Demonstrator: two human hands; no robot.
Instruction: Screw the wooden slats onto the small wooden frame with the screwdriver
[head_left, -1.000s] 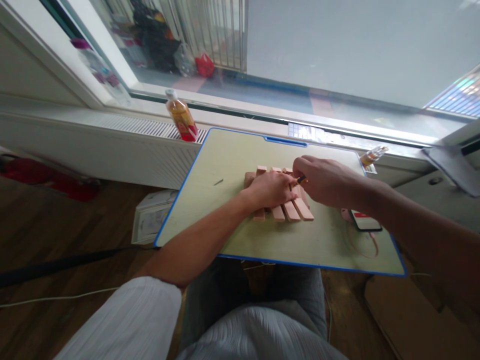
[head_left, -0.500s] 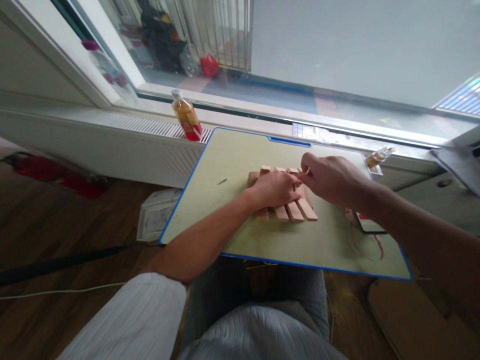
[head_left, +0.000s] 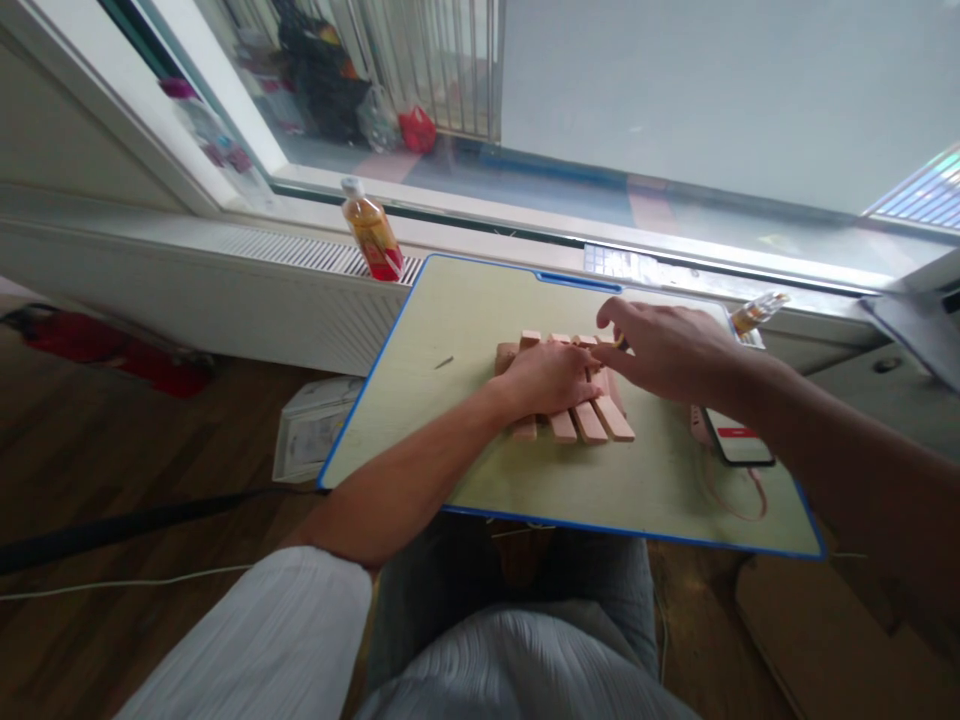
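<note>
Slats (head_left: 590, 424) lie on the table (head_left: 465, 300), left of the phone (head_left: 736, 437).

Daylight fills the broad window (head_left: 525, 90) at twelve o'clock; white radiator (head_left: 225, 285) between nine and ten, wooden floor (head_left: 82, 640) at eight.

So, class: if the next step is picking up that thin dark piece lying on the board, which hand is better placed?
Probably the left hand: it is nearer the thin dark piece, though it rests on the wooden slats. The right hand is farther off and appears to hold a mostly hidden tool.
</note>
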